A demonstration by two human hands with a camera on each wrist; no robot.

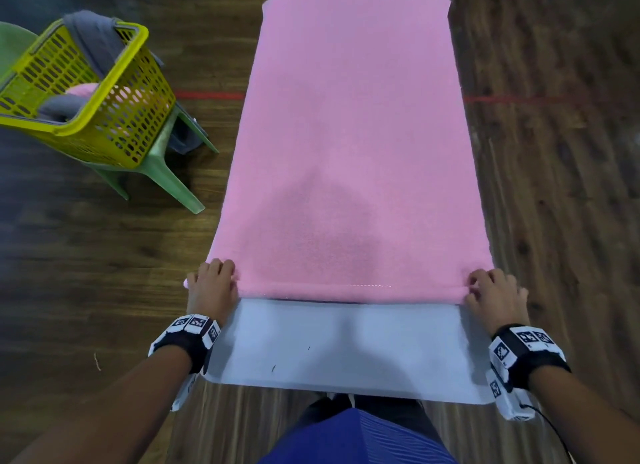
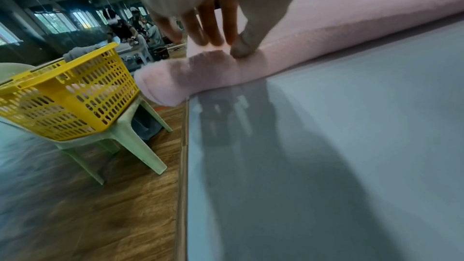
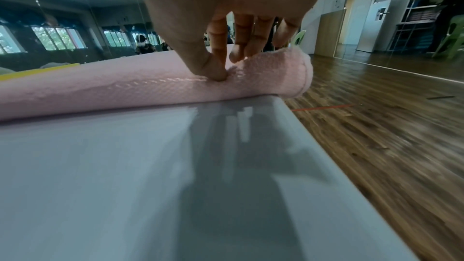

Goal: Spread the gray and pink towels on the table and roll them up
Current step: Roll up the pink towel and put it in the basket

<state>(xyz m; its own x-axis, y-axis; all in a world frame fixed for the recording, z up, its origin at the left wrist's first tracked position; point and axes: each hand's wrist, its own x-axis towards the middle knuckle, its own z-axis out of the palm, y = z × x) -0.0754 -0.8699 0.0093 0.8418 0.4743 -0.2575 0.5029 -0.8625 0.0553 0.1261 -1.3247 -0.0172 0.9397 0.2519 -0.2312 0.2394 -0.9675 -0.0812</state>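
**Pink towel: first turns of the roll, both hands on the ends**

I had the pink towel (image 1: 349,134) laid flat along the white table (image 1: 346,342), its near edge already turned over into a thin roll. My left hand (image 1: 212,285) sat on the left end of that roll and my right hand (image 1: 496,295) on the right end. In the left wrist view my fingers (image 2: 213,27) curled over the top while the thumb pressed in from the near side, so the hand pinched the roll. The right wrist view showed the same: thumb dug into the stitched hem, fingers hooked over the crest.

I judged the cloth soft, light and limp, with a nap that gripped itself, so it looked unlikely to slip. Between my two grips the roll had no support; I expected the middle to lag or slacken. Beyond my fingers the towel lay flat to the far end of the table.

I took the ends to be the right places to hold, with an even push from both sides.

To the left of my left hand a yellow basket (image 1: 114,117) stood on a green chair (image 1: 166,179), with gray cloth (image 1: 90,37) draped over its rim.
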